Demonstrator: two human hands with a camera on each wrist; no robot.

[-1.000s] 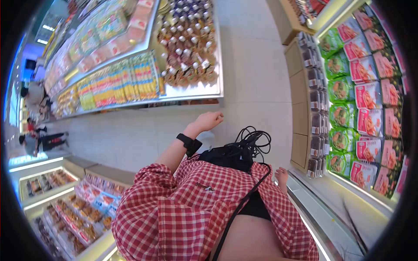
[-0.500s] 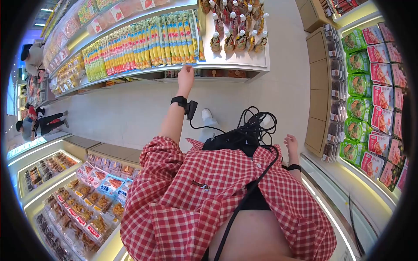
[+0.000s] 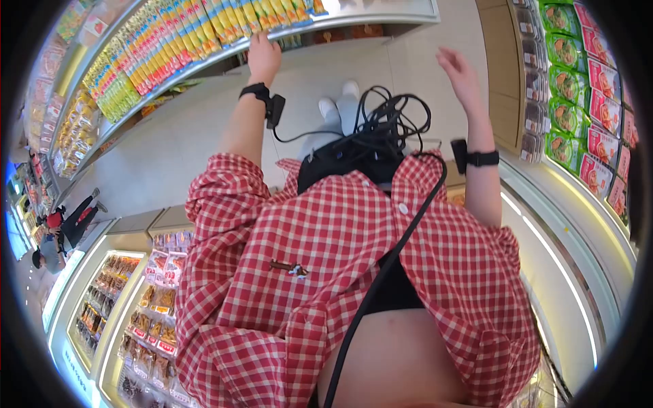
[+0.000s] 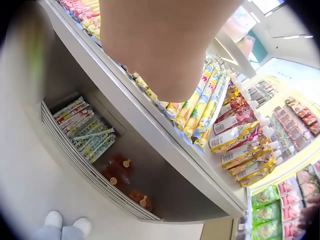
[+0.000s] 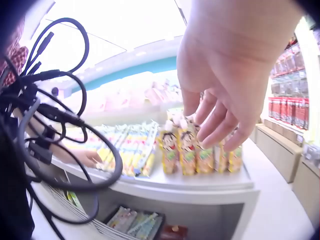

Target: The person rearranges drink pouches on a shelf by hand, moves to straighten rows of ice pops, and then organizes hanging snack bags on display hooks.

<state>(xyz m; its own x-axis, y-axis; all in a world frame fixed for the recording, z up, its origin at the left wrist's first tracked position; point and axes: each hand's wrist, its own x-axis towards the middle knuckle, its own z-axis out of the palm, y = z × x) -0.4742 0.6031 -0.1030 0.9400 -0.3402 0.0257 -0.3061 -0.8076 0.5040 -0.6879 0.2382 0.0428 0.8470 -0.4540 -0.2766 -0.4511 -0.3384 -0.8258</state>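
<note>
In the head view my left hand (image 3: 264,60) reaches to the shelf's front edge, its fingertips against the row of colourful long packets (image 3: 211,30); whether they touch is unclear. The left wrist view shows that hand (image 4: 165,45) from behind, over the packets (image 4: 200,102), its fingers hidden. The right wrist view has my left hand (image 5: 86,158) beside the same packets (image 5: 127,150). My right hand (image 3: 462,75) is raised over the aisle, holding nothing, fingers loosely extended. In its own view the right hand (image 5: 225,95) appears in front of spouted pouches (image 5: 187,152).
Black cables (image 3: 394,119) hang in loops at my waist. Beneath the shelf is a compartment with small packs (image 4: 92,132). Green packs (image 3: 568,81) stand in a display on the right, snack trays (image 3: 153,326) at lower left. A person (image 3: 68,228) is at far left.
The body has moved closer to the shelf. My left hand has gone from above the aisle to the packets, then left along the edge. My right hand has risen and extended forward.
</note>
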